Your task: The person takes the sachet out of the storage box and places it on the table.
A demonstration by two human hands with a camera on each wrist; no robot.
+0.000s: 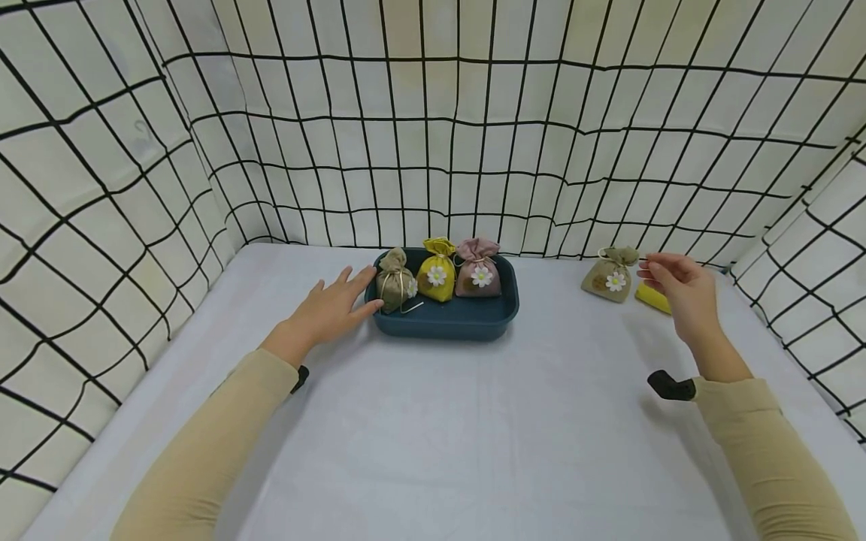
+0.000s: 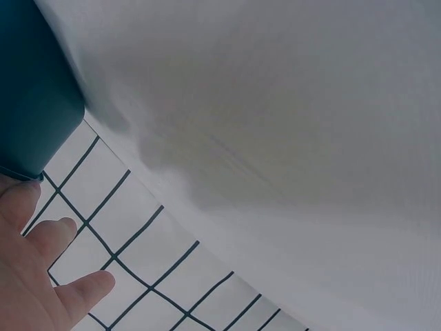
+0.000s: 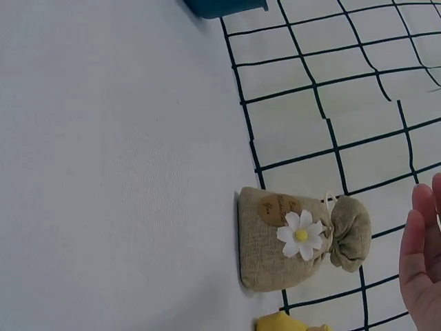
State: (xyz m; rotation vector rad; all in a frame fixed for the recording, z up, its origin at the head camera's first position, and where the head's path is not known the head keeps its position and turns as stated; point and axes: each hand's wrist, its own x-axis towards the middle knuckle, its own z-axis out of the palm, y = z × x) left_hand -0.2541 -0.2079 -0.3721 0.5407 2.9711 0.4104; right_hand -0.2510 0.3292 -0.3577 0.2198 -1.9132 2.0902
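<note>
My left hand (image 1: 331,304) has its fingers spread at the left end of a dark blue tray (image 1: 440,329), fingertips right at the rim. Inside the tray stand an olive-tan drawstring sachet (image 1: 391,282), a yellow sachet (image 1: 436,274) and a pink sachet (image 1: 478,270), each with a white flower. Over to the right, my right hand (image 1: 686,297) hovers with loosely bent fingers beside a beige sachet (image 3: 269,241) on the table. The right wrist view shows a gap between those fingers (image 3: 413,255) and the sachet's gathered top. A second yellow sachet (image 1: 652,297) lies partly hidden behind the right hand.
A white cloth covers the table (image 1: 419,428). Black grid netting (image 1: 460,116) over pale sheeting rises at the back and along both sides, close behind the tray and the loose sachets.
</note>
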